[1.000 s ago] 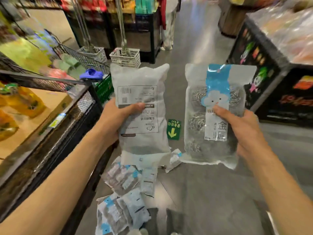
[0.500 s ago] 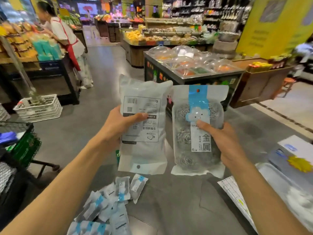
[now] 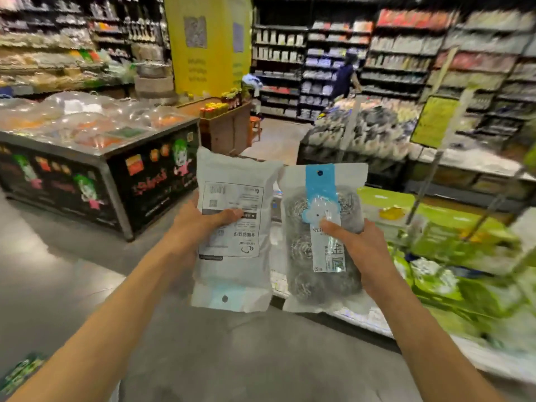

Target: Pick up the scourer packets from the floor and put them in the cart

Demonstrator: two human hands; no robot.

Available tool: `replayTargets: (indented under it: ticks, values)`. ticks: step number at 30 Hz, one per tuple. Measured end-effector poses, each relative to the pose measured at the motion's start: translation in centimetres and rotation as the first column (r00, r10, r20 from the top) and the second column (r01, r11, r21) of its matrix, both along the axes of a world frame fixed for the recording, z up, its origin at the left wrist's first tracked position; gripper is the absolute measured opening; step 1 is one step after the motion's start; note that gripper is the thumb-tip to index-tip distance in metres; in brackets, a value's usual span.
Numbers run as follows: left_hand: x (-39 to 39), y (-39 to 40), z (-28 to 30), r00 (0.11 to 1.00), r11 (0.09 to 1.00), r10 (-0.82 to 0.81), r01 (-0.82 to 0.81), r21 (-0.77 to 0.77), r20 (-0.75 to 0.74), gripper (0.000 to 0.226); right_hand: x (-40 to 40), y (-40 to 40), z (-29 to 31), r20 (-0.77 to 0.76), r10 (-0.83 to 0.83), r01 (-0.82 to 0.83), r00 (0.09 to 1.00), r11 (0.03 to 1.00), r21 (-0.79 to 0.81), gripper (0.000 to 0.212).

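My left hand (image 3: 200, 224) grips a scourer packet (image 3: 235, 274) upside down, its white printed back toward me, thumb across the label. My right hand (image 3: 356, 250) grips a second scourer packet (image 3: 301, 250) upright, showing steel wool balls and a blue header strip, thumb on the label. Both packets are held side by side at chest height in front of me. A blurred wire cart (image 3: 470, 245) with green goods in it is at the right, just beyond the right packet. The packets on the floor are out of view.
A black display counter (image 3: 116, 181) with domed food trays stands at the left. A yellow pillar (image 3: 208, 44) and store shelves (image 3: 406, 62) fill the back, where a person (image 3: 345, 76) stands. Grey floor (image 3: 58, 285) lies below my arms.
My view has swung to the right: the floor packets and the left cart have gone from sight and the cart at the right has come in. Both hands still hold their packets.
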State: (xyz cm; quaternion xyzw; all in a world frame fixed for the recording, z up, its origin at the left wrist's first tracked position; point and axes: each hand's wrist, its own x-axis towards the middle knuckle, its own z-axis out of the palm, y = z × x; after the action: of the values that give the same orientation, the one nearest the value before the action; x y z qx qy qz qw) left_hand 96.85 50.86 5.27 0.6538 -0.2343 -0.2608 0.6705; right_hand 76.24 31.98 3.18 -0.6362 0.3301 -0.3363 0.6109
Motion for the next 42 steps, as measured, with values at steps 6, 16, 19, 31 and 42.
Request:
replayTargets:
  ticks: [6, 16, 19, 31, 42]
  values:
    - [-9.5, -12.7, -0.2, 0.968, 0.968, -0.251, 0.251, 0.004, 0.009, 0.031, -13.5, -7.1, 0.0, 0.049, -0.255, 0.254, 0.966, 0.967, 0.021, 0.033]
    - [-32.4, -34.7, 0.0, 0.779, 0.778, -0.627, 0.626, -0.040, 0.006, 0.038, -40.1, -16.1, 0.7, 0.097, -0.637, 0.638, 0.765, 0.770, 0.020, 0.030]
    - [-40.2, -39.9, -0.1, 0.672, 0.671, -0.741, 0.739, -0.056, -0.008, 0.030, -47.4, -16.8, 0.3, 0.099, -0.757, 0.759, 0.646, 0.651, 0.023, 0.033]
    - [-67.3, -55.6, -3.9, 0.039, 0.039, -0.999, 0.999, -0.037, -0.018, 0.035, -67.5, -16.2, -3.6, -0.042, -0.998, 0.998, 0.042, 0.039, 0.056, 0.041]
    - [-91.5, -56.4, -5.4, -0.526, -0.528, -0.849, 0.848, 0.042, -0.045, 0.043, -76.8, -8.9, -5.2, -0.084, -0.846, 0.839, -0.526, -0.533, 0.114, 0.031]
